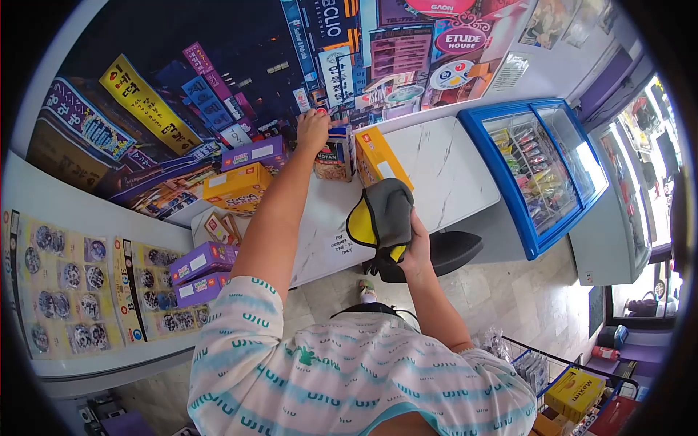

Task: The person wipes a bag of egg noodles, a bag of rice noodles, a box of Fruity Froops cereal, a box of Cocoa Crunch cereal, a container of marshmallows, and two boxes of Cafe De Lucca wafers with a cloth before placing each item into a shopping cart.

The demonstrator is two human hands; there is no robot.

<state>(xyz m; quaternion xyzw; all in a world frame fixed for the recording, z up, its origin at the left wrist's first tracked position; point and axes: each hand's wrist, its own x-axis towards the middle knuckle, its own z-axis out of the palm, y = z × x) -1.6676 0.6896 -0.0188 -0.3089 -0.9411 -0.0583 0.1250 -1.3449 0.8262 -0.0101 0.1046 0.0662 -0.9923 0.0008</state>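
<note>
My left hand (pixel 314 131) reaches to the back of the counter, fingers bent over the top of a dark food pack (pixel 333 161) with a picture of food on its front. The pack stands upright, and my fingertips are partly hidden behind it. My right hand (pixel 417 245) grips a grey cloth piece (pixel 392 211) with a yellow side and black edging, held above the counter's front edge. Beside the pack stands a yellow-orange box (pixel 382 158). Left of my forearm are a yellow cocoa box (pixel 236 189) and a purple box (pixel 254 154).
The white marbled counter (pixel 443 163) bears a paper note (pixel 342 245). A black stool seat (pixel 454 254) is tucked at its front. To the right stands a blue-framed freezer (pixel 534 174). More purple boxes (pixel 200 261) sit at left. A loaded cart (pixel 574 392) is behind at right.
</note>
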